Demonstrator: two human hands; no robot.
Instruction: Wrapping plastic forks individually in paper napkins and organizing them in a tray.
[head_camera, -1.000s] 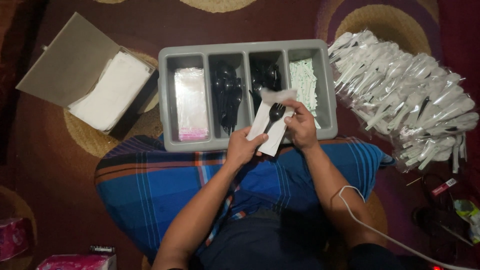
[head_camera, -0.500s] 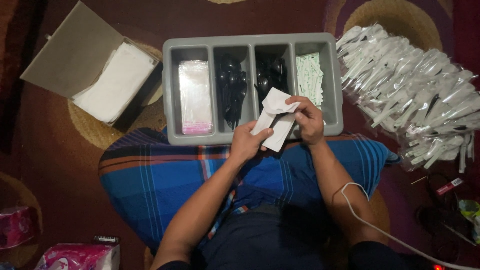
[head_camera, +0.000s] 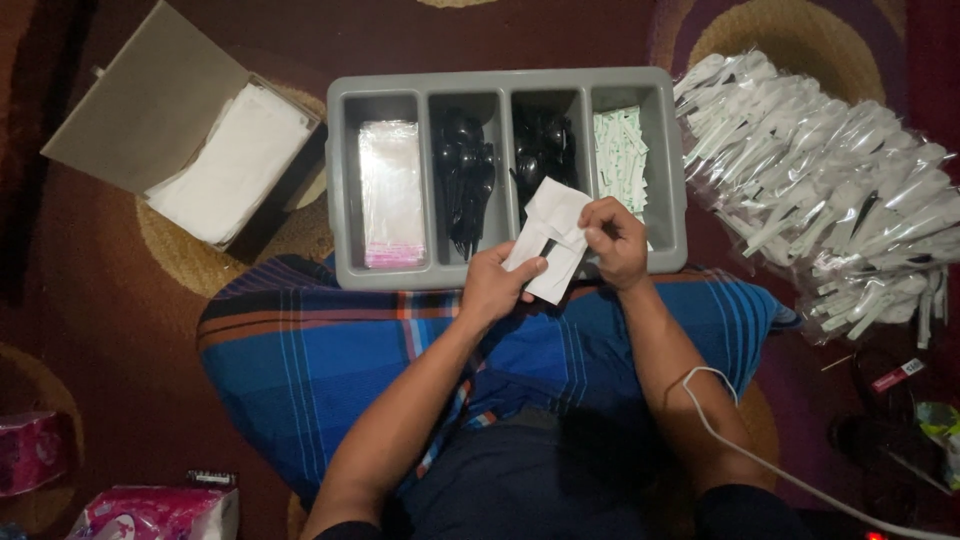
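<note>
I see the black spoon now gone from sight inside the white napkin (head_camera: 548, 238), which both hands fold shut over the grey tray (head_camera: 505, 277).

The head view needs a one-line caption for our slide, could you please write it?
Both hands, left hand and right hand, hold a white napkin over a grey four-compartment tray.

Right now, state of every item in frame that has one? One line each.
White napkin: folded, held up by both hands over the tray.
Left hand: grip shut on napkin's lower edge.
Right hand: grip shut on napkin's right side.
Grey tray: four compartments, all filled.
Cardboard box: lid open, white napkins inside.
Wrapped cutlery packs: sealed, piled beside the tray.
</note>
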